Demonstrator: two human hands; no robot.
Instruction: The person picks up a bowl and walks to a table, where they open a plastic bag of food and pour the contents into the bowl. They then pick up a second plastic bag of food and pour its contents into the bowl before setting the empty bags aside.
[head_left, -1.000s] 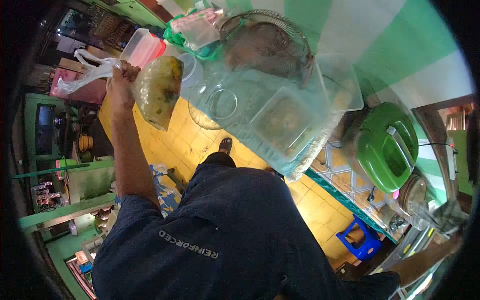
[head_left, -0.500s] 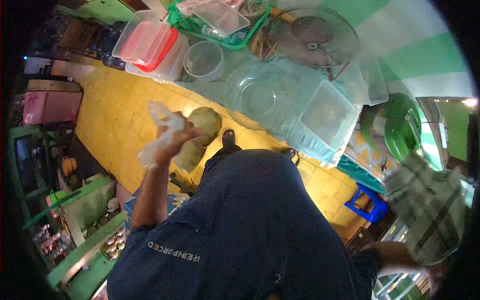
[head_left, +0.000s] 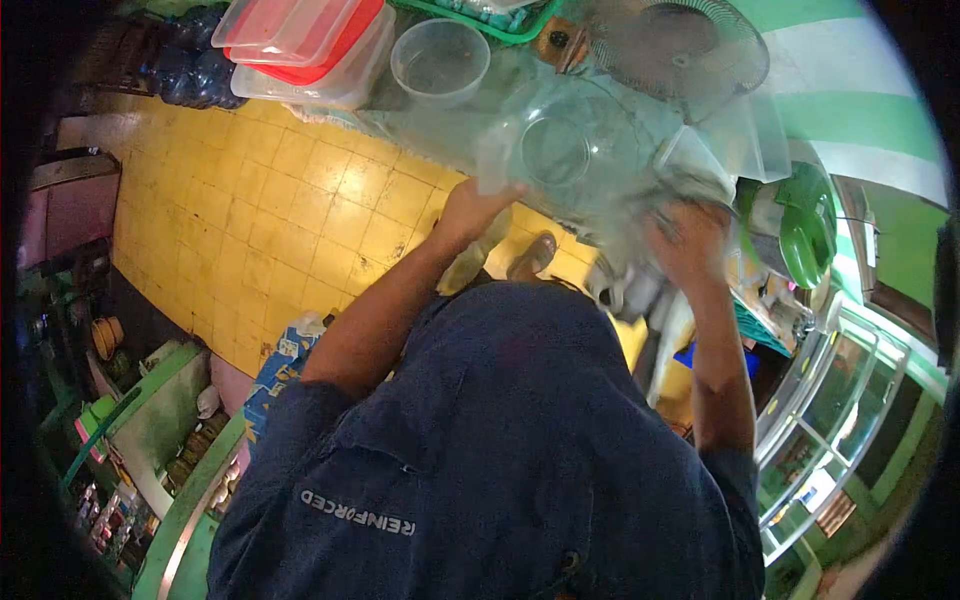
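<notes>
At the near edge of the cloth-covered table, my left hand (head_left: 475, 212) has closed fingers on a piece of clear plastic (head_left: 495, 160), beside a large clear bowl (head_left: 556, 150). A pale greenish item (head_left: 465, 268) shows just below this hand, partly hidden. My right hand (head_left: 690, 238) is over the table's right part, gripping a checked cloth (head_left: 650, 315) that is blurred and hangs down past the edge. Behind the right hand, a clear rectangular container (head_left: 692, 152) is partly covered.
Stacked plastic boxes (head_left: 300, 40), a clear round tub (head_left: 440, 62), a green tray (head_left: 520, 35) and a fan (head_left: 685, 55) stand on the table. Green basins (head_left: 808, 235) are at the right. A glass-paned frame (head_left: 830, 430) stands lower right, above yellow floor tiles (head_left: 250, 200).
My left hand has moved right to the table edge with the clear plastic. My right hand has come in from the lower right with the checked cloth. The view has shifted.
</notes>
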